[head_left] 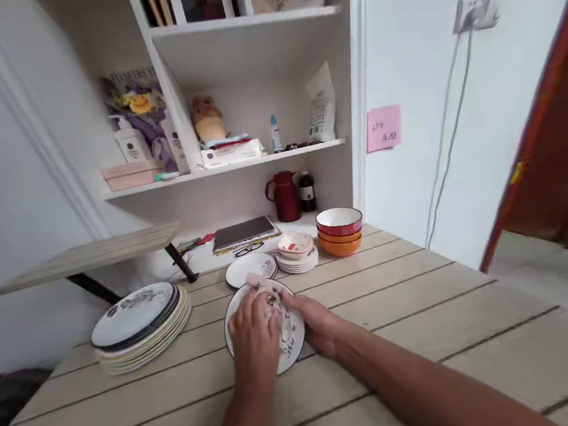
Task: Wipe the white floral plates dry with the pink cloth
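Note:
A white plate (292, 343) with a dark rim and a grey floral print is held tilted over the wooden table. My right hand (319, 322) grips its right edge, thumb on the face and fingers underneath. Across the plate's upper left face lies my left hand (253, 330), its fingers bent over a pale pink cloth (259, 281) that presses on the surface. Part of the cloth is hidden under the fingers. Just beyond sits another white plate (246, 269) with a similar print, apparently on top of at least one more.
A tall stack of plates (143, 313) stands at left by a small raised wooden stand (92, 255). Behind are small plates with bowls (296, 252), stacked red and orange bowls (340, 234), glasses (250, 248), a laptop-like dark slab (244, 232) and a red jug (286, 198).

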Demonstrator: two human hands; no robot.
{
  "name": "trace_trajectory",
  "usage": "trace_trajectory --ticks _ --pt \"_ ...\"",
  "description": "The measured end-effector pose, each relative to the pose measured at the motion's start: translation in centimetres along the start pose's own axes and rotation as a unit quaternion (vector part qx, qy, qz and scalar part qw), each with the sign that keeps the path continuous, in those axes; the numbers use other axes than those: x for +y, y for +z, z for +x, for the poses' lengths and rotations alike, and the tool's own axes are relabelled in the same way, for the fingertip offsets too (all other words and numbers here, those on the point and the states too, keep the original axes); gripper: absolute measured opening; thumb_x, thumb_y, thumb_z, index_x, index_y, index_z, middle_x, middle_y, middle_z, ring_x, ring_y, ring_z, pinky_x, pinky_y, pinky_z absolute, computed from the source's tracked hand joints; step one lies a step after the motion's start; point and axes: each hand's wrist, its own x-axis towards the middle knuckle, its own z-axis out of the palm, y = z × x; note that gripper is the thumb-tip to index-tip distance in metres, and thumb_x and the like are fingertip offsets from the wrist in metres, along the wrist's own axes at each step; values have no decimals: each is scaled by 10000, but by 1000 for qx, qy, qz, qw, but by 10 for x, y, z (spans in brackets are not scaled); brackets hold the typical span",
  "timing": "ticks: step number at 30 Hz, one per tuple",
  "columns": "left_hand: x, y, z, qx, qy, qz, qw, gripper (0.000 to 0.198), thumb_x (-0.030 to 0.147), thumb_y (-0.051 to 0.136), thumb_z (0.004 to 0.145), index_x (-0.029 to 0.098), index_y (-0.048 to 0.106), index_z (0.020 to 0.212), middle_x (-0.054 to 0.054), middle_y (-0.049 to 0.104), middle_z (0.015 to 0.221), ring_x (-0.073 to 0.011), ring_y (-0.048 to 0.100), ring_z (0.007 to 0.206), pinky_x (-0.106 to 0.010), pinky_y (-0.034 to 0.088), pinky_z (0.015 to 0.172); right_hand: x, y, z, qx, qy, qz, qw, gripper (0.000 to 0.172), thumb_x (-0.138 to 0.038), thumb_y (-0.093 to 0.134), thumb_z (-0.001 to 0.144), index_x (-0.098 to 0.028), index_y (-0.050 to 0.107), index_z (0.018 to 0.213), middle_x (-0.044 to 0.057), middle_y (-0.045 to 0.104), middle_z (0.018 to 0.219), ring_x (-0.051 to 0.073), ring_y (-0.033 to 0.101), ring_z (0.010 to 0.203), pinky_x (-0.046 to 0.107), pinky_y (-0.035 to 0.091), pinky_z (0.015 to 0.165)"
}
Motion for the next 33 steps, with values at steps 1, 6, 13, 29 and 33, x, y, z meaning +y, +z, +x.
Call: trace_trajectory --ticks 1,6,13,29,33 --pt "0 -2 0 -3 -14 4 1000 340 320 446 905 158 545 1186 -141 594 1230 -277 523 1149 -429 400 907 0 0 0 -3 1 3 1000 377 -431 573 865 -108 663 1038 101 739 977 199 687 889 342 494 878" --pt "-1 -10 0 -65 -66 15 996 244 295 430 903 170 595 1034 -125 627 1149 -262 560 1070 -401 420 845 -3 1 0 43 -8 17 999 416 -439 547 874 -97 633 1094 127 723 1023 214 676 939 359 480 911" --pt "-3 -12 -1 -130 -33 -25 991 192 221 417 887 178 604 892 -87 640 1016 -233 579 957 -363 432 780 -9 2 1 99 -10 32 995 357 -398 518 896 -133 607 1117 95 722 1036 188 681 894 345 497 867" --pt "-12 -17 6 -36 -134 79 987 234 286 432 910 182 601 1035 -112 601 1140 -281 540 1049 -434 410 836 0 7 -3 39 -23 -29 999 411 -453 589 837 -102 654 1040 123 737 952 213 691 840 367 476 882" --pt "-14 -9 -1 -61 -115 66 989 225 255 458 894 154 606 1031 -138 591 1165 -287 534 1073 -429 430 827 -6 8 -2 121 -21 36 992 356 -397 550 869 -133 613 1100 107 720 1044 199 683 899 353 492 872"
